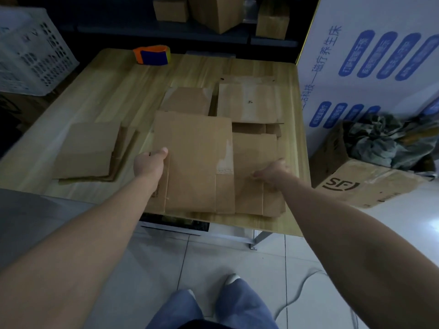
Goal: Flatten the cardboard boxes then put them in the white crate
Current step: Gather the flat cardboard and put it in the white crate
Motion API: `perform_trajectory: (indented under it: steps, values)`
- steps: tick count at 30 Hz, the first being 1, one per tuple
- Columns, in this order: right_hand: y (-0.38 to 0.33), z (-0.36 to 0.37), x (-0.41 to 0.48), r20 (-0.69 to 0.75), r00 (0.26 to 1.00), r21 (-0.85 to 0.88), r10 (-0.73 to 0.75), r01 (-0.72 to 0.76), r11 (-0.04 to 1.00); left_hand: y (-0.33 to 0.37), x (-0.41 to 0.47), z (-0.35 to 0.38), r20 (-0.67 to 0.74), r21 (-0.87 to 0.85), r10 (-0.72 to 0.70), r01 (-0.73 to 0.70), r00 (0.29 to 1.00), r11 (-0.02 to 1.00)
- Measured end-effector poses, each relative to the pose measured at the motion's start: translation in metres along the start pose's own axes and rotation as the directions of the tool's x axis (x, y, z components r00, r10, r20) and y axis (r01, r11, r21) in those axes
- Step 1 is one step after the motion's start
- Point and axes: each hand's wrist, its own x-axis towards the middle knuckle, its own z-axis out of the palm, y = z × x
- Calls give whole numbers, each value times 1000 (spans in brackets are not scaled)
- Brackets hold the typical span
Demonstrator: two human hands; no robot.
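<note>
Several flattened cardboard boxes lie on the wooden table (114,91). My left hand (149,163) grips the left edge of the top flattened box (194,153) in the middle, thumb on top. My right hand (273,173) pinches the flattened box (255,150) lying just right of it. Another flat box (88,150) rests at the left, and two more flat boxes (248,103) lie farther back. The white crate (31,53) stands off the table's far left corner.
An orange and blue tape dispenser (152,54) sits at the table's far edge. An open SF carton (370,172) with dark cloth stands on the floor at right, before a white printed panel (370,55). Unflattened boxes (213,10) sit on a rear shelf.
</note>
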Motion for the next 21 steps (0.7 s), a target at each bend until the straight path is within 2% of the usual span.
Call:
perform_trajectory:
  steps: [2, 4, 9, 14, 21]
  values:
    - [0, 3, 7, -22, 999, -67, 41, -43, 997, -4, 7, 2, 0, -2, -4, 4, 1000, 1000]
    - [0, 6, 14, -26, 994, -61, 108, -110, 992, -6, 12, 5, -19, -10, -11, 11, 1000, 1000]
    - [4, 12, 35, 47, 982, 77, 180, -184, 980, -8, 19, 8, -32, -5, -42, 42, 999, 999]
    - [3, 6, 41, 263, 960, 149, 99, -142, 979, -6, 23, 10, -41, -17, -57, 56, 998, 998]
    - [-8, -43, 26, 327, 944, 245, 36, -122, 962, 20, 16, 20, -26, 4, -57, 57, 998, 998]
